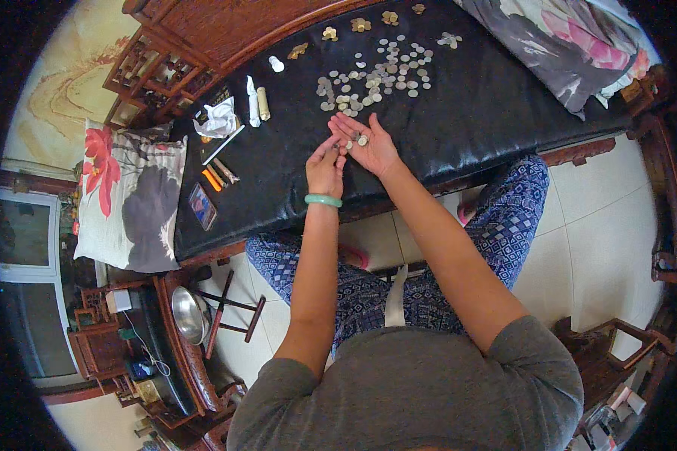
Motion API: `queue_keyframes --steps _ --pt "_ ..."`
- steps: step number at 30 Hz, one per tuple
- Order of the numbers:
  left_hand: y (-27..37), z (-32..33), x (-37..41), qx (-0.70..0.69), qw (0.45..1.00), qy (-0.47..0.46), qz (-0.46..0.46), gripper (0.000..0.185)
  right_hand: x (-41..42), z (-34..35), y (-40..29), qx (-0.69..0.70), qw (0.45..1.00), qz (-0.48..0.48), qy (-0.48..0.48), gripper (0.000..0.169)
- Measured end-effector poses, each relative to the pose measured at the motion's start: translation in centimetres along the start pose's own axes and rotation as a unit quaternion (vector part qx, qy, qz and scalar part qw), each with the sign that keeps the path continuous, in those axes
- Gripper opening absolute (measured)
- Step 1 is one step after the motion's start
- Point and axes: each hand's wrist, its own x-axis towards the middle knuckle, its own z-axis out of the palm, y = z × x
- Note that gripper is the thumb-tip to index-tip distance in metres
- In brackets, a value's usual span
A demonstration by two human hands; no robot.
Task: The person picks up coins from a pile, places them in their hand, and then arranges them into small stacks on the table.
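Several silver coins [363, 140] rest on the upturned palm of my right hand [379, 147], its fingers stretched out. My left hand [324, 172], with a pale green bangle [322, 200] on the wrist, meets the right at the fingertips. Small grey coins [335, 147] appear pinched between its thumb and fingers; how many is unclear. Just beyond both hands, many loose silver coins [392, 70] lie scattered over the black padded seat [474, 113]. Gold-coloured coins stand in small groups along the back, one of them a cluster [361, 24] near the middle.
To the left lie two wrapped rolls [263, 104], crumpled white paper [221, 119], a white stick [224, 145], an orange cutter-like tool [211, 180] and a phone [202, 206]. Floral cushions [130, 197] sit at both ends. A metal bowl [190, 315] stands lower left.
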Motion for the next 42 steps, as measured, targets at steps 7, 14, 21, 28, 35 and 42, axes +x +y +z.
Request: queue_keyframes --steps 7,14,21,28,35,42 --pt "-0.8 1.5 1.5 0.317 0.93 -0.001 0.187 0.023 0.1 -0.4 0.1 -0.033 0.999 -0.008 -0.012 0.074" --pt "-0.4 2.7 0.3 0.129 0.981 0.003 0.145 0.021 0.0 -0.3 0.2 0.0 1.0 -0.01 0.007 0.065" --pt "-1.4 2.2 1.1 -0.161 0.986 -0.024 0.047 0.032 1.8 -3.8 -0.9 0.189 0.975 0.065 -0.093 0.041" --pt "0.7 0.3 0.2 -0.309 0.942 -0.092 -0.094 0.046 1.3 -2.6 -0.5 0.086 0.996 0.029 0.024 0.035" --pt "1.8 0.8 -1.1 -0.168 0.977 -0.115 -0.067 0.041 1.1 -2.7 -0.5 0.087 0.996 0.019 0.023 0.051" --pt "1.0 0.8 -0.8 -0.084 0.992 -0.062 -0.072 0.037 0.7 -1.6 -0.2 0.039 0.999 -0.009 0.007 0.059"
